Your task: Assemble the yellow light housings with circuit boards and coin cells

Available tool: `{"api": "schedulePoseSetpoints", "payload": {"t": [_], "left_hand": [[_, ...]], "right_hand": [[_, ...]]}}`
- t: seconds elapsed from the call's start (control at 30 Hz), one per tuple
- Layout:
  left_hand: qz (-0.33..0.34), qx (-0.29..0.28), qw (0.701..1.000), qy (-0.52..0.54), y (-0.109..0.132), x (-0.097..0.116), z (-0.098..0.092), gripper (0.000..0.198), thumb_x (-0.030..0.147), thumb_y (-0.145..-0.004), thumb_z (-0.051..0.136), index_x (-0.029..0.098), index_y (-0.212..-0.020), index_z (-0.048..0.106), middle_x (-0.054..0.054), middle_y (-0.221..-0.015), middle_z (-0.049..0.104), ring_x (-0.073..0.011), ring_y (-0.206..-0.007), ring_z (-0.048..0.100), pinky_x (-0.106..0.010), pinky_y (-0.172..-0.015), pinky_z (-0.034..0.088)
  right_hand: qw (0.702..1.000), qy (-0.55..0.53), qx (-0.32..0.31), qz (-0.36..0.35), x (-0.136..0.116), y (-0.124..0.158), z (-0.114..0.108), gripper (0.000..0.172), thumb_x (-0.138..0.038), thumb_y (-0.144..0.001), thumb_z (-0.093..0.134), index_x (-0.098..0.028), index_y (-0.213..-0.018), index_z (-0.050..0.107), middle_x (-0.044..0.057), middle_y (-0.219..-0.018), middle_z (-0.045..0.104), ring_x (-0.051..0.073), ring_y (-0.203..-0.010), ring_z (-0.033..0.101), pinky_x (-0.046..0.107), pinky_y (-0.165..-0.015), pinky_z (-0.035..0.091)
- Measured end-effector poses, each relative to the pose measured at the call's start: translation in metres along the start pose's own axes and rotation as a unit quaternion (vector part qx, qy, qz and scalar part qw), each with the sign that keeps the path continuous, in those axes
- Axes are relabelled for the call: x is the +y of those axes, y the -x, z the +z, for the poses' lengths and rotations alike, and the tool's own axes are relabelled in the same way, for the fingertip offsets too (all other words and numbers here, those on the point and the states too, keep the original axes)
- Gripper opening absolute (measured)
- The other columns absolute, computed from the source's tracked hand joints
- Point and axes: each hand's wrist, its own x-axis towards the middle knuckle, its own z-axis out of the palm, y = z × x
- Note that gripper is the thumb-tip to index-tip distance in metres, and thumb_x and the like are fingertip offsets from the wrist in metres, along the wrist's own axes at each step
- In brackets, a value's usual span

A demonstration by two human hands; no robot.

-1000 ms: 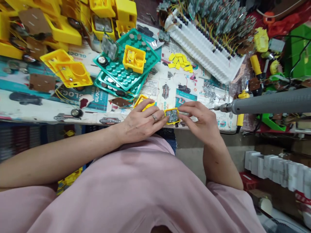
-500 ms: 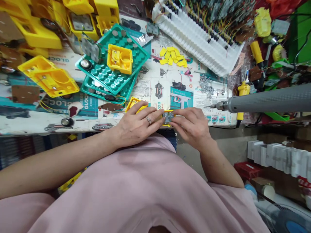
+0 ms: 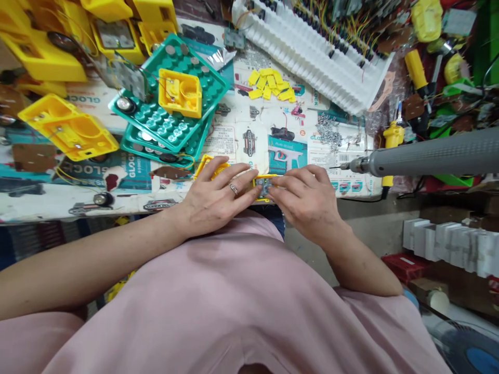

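At the table's front edge, a small yellow casing with a grey part in it (image 3: 264,187) sits between my two hands. My left hand (image 3: 219,198), with a ring on one finger, has its fingertips closed on the casing's left side. The fingers of my right hand (image 3: 306,200) are pinched together at its right side, on the grey part. Another yellow piece (image 3: 212,166) lies partly hidden behind my left fingers. Small yellow tabs (image 3: 272,84) and a heap of screws (image 3: 329,131) lie further back.
Green trays (image 3: 171,122) hold an open yellow box (image 3: 180,93). A yellow shell (image 3: 69,127) lies at left. A white ridged foam block (image 3: 312,57) with wired parts stands behind. From the right juts a grey screwdriver (image 3: 424,155), near a yellow-handled tool (image 3: 393,134).
The view has shifted slightly, moving the trays and left-side parts leftward. My right fingers have moved slightly inward over the grey part; both hands stay at the casing.
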Motion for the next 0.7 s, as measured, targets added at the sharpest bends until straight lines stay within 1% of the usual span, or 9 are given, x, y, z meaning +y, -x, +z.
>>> {"api": "schedulePoseSetpoints", "payload": {"t": [0.1,0.23,0.33,0.43,0.57,0.7], "left_hand": [[-0.005,-0.001,1.000,-0.008,0.000,0.000,0.002,0.020,0.024,-0.095,0.054,0.028,-0.112,0.064,-0.001,-0.128,0.069,-0.0191,-0.121,0.063,-0.042,-0.108,0.044],[-0.017,-0.004,1.000,0.022,0.005,0.002,0.008,0.024,0.022,-0.095,0.054,0.028,-0.117,0.062,-0.003,-0.132,0.066,-0.0197,-0.123,0.062,-0.044,-0.115,0.037],[-0.048,-0.036,0.995,0.078,0.008,0.003,0.011,0.031,0.019,-0.094,0.052,0.031,-0.121,0.061,-0.002,-0.140,0.061,-0.0206,-0.131,0.056,-0.046,-0.120,0.028],[-0.054,-0.058,0.992,0.102,0.009,0.003,0.012,0.034,0.018,-0.093,0.052,0.032,-0.123,0.060,-0.003,-0.143,0.058,-0.0216,-0.135,0.052,-0.046,-0.122,0.025],[-0.057,-0.060,0.992,0.096,0.009,0.003,0.013,0.033,0.019,-0.094,0.049,0.031,-0.123,0.059,-0.002,-0.141,0.059,-0.0206,-0.134,0.052,-0.046,-0.122,0.023],[-0.068,-0.054,0.986,0.140,0.007,0.003,0.014,0.030,0.020,-0.094,0.049,0.032,-0.120,0.061,-0.001,-0.138,0.061,-0.0209,-0.130,0.056,-0.048,-0.121,0.026]], "right_hand": [[1.000,0.006,0.012,0.012,-0.003,0.003,0.003,0.009,-0.020,-0.094,0.062,-0.021,-0.090,0.069,-0.001,-0.103,0.076,0.016,-0.097,0.059,0.035,-0.093,0.036],[0.999,0.004,0.037,0.035,-0.003,0.012,0.009,0.008,-0.027,-0.093,0.063,-0.024,-0.093,0.070,0.001,-0.107,0.074,0.017,-0.101,0.057,0.035,-0.094,0.037],[0.995,-0.025,0.072,0.057,-0.002,0.018,0.010,0.012,-0.030,-0.093,0.064,-0.023,-0.101,0.070,0.004,-0.103,0.072,0.017,-0.099,0.058,0.034,-0.093,0.040],[0.990,-0.026,0.108,0.082,-0.002,0.022,0.012,0.018,-0.028,-0.093,0.062,-0.021,-0.108,0.069,0.005,-0.097,0.071,0.016,-0.094,0.058,0.033,-0.090,0.040],[0.993,0.020,0.090,0.077,-0.005,0.021,0.017,0.021,-0.029,-0.093,0.062,-0.022,-0.111,0.069,0.004,-0.093,0.070,0.017,-0.089,0.054,0.034,-0.085,0.037],[0.995,0.049,0.078,0.048,-0.007,0.019,0.017,0.022,-0.027,-0.092,0.061,-0.021,-0.111,0.069,0.002,-0.085,0.068,0.017,-0.085,0.052,0.036,-0.084,0.035]]}}
